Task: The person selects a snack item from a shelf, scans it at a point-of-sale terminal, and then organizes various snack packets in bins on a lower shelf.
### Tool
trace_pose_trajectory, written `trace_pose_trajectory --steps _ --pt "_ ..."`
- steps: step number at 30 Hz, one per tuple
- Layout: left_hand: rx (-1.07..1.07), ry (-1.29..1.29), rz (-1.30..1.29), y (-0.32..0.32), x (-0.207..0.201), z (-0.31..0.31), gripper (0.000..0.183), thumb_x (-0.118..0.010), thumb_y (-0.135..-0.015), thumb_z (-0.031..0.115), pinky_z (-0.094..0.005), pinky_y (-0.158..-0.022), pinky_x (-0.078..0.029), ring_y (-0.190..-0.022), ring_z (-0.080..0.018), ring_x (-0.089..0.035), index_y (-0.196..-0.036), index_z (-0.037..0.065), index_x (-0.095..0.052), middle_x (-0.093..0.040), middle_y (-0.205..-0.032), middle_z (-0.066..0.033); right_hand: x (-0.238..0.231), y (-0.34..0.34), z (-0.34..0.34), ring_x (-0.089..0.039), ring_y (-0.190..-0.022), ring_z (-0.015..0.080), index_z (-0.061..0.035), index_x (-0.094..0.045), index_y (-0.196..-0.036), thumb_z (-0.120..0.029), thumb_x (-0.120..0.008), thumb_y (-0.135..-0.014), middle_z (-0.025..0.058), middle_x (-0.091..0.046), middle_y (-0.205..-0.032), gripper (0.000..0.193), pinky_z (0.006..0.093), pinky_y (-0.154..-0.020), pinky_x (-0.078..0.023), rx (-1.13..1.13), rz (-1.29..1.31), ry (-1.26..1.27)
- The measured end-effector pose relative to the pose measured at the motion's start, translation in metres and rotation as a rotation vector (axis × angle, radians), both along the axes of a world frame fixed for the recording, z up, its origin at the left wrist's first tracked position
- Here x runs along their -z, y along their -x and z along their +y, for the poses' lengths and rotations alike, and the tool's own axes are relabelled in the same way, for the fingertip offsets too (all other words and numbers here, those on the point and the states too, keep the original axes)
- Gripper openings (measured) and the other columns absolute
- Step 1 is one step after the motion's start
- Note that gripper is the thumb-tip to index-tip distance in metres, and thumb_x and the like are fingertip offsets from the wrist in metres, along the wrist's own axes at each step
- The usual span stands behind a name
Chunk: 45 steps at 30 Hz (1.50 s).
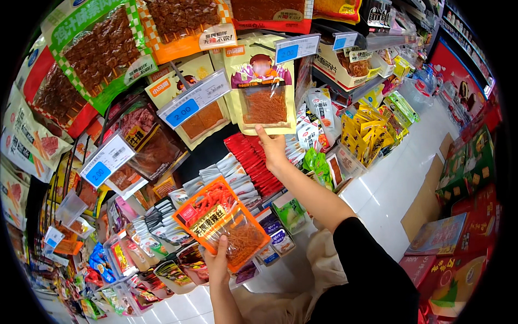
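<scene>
My left hand [217, 263] is closed on the lower edge of an orange-bordered snack packet [208, 213], thumb across its front. Red strips are pictured at its top, and brown shreds show through its clear window. Farther up, my right hand [273, 150] pinches the bottom edge of a cream snack packet [263, 125], with the thumb in front and the other fingers mostly hidden behind. This packet is upright among the hanging ones, and a price tag partly covers its upper right. Another cream packet [203, 127] hangs just to its left, behind a tag.
Green-edged [105, 51] and orange-edged packets [183, 21] hang above. Price tags [195, 98] on hook ends jut toward me. Below stand rows of red sachets [253, 162] and silver sachets [229, 175]. A bin of yellow packets [369, 132] is at right; red cartons [453, 281] stand across the aisle.
</scene>
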<state>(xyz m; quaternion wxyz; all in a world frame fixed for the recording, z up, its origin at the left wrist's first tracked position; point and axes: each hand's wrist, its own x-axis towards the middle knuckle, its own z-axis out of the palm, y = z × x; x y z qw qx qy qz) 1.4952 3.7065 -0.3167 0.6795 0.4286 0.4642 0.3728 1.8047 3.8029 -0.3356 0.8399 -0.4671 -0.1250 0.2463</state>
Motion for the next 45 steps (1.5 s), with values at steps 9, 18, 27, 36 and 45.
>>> trace_pose_trajectory --steps 9,18,27,36,45 --pt "0.043 0.028 -0.023 -0.008 0.007 0.005 0.027 -0.063 -0.089 0.019 -0.0231 -0.071 -0.043 -0.082 -0.0070 -0.053 -0.107 0.001 -0.061 -0.061 -0.094 -0.0004 0.015 -0.023 -0.004 -0.046 -0.064 0.0065 -0.0115 -0.046 -0.112 -0.018 -0.076 -0.078 -0.0007 -0.056 -0.089 0.046 0.0213 -0.052 -0.038 0.056 -0.030 0.025" --pt "0.053 0.019 -0.009 0.002 -0.006 0.007 0.036 -0.068 -0.085 0.025 -0.0269 -0.082 -0.044 -0.092 -0.0096 -0.055 -0.110 0.000 -0.060 -0.062 -0.101 -0.0035 0.006 -0.003 -0.003 -0.045 -0.060 0.0056 -0.0111 -0.060 -0.095 -0.025 -0.077 -0.077 -0.0030 -0.058 -0.078 0.028 0.0197 -0.052 -0.037 -0.095 0.018 -0.001" --pt "0.002 0.061 -0.055 0.001 -0.005 0.009 0.040 -0.063 -0.089 0.032 -0.0280 -0.087 -0.041 -0.097 -0.0108 -0.052 -0.113 0.000 -0.058 -0.061 -0.105 -0.0040 0.005 -0.006 -0.024 -0.047 -0.068 0.0062 -0.0121 -0.059 -0.089 -0.022 -0.073 -0.082 -0.0046 -0.057 -0.082 0.019 0.0216 -0.063 -0.040 -0.228 0.029 -0.131" --pt "-0.084 0.055 -0.116 -0.002 -0.017 0.006 0.045 -0.055 -0.092 0.039 -0.0270 -0.086 -0.041 -0.097 -0.0107 -0.053 -0.116 0.000 -0.056 -0.060 -0.108 -0.0049 0.008 -0.012 -0.020 -0.046 -0.066 0.0042 -0.0137 -0.058 -0.090 -0.021 -0.071 -0.083 -0.0069 -0.056 -0.080 0.017 0.0211 -0.063 -0.039 -0.287 0.050 -0.094" --pt "-0.133 0.114 -0.216 -0.004 -0.013 0.008 0.040 -0.057 -0.092 0.030 -0.0309 -0.088 -0.044 -0.102 -0.0149 -0.054 -0.121 0.002 -0.049 -0.057 -0.111 -0.0053 0.006 0.005 -0.011 -0.044 -0.065 0.0048 -0.0110 -0.061 -0.094 -0.021 -0.072 -0.082 -0.0044 -0.059 -0.082 0.020 0.0210 -0.058 -0.037 -0.109 -0.029 -0.053"
